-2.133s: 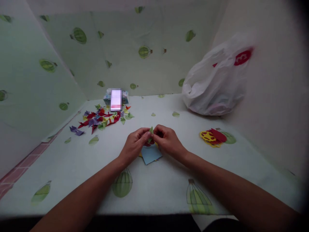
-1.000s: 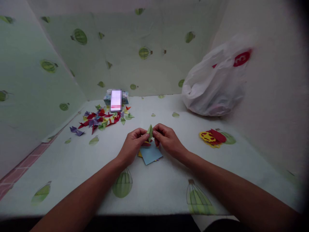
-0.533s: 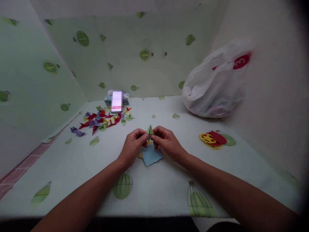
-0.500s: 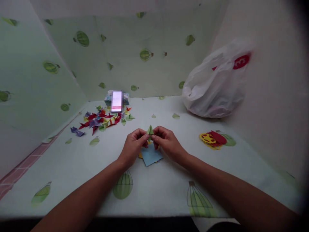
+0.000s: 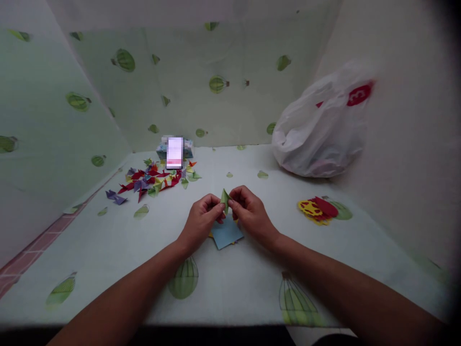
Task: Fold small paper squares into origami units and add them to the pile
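Fingers (image 5: 218, 209) of both hands pinch a small piece: thumb and forefinger of the left hand (image 5: 201, 218) close on the left edge of a green folded paper (image 5: 225, 198), while thumb and forefinger of the right hand (image 5: 254, 212) meet at its right edge. The remaining fingers curl toward the palms. The paper is held point upward, raised above the table (image 5: 252, 274), in the narrow space between the two hands. Just below it, a light blue square sheet (image 5: 226, 234) lies with yellow corners showing from beneath.

The step in hand appears to be the shaping or creasing of a narrow fold; its exact stage cannot be told, since the thumbs cover the lower part. The next move seems to call for steady holding on the left and a fine, light press on the right, with edges aligned before the crease is set.

Far left, a heap of folded paper pieces (image 5: 151, 179) lies before a lit phone (image 5: 175, 153). To the right, near a white plastic bag (image 5: 317, 134), lie red and yellow cut-outs (image 5: 327, 207).
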Action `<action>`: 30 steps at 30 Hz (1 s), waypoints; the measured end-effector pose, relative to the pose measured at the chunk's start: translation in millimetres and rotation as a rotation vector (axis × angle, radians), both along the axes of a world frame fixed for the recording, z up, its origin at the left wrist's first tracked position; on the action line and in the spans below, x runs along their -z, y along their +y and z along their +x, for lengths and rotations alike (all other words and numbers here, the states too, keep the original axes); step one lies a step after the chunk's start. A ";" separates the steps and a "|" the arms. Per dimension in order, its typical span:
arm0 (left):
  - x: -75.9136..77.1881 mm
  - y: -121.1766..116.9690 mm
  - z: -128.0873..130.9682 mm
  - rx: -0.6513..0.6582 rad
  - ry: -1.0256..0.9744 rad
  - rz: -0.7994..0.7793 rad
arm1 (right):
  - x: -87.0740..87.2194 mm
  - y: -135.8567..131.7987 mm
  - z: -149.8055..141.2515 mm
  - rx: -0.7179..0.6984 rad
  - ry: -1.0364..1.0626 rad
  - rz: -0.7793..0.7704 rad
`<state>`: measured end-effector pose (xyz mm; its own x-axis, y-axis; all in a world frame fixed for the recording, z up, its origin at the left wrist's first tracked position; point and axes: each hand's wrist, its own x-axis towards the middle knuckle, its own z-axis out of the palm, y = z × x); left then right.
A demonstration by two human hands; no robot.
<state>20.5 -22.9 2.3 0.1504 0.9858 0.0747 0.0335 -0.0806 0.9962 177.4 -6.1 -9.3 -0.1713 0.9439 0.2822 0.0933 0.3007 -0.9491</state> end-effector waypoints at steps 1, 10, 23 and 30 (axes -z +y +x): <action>0.1 -0.2 0.0 -0.001 0.032 0.019 | -0.1 -0.1 0.4 0.035 -0.028 0.040; -5.9 -5.0 0.9 -0.088 0.270 0.433 | -4.9 -1.4 -1.5 -0.056 0.234 -0.044; -1.5 -2.4 -0.2 -0.044 0.195 0.545 | -2.3 2.8 -2.9 -0.192 0.501 -0.158; -6.0 -5.2 -0.5 -0.042 0.163 0.500 | -2.3 3.4 -2.9 -0.200 0.481 -0.143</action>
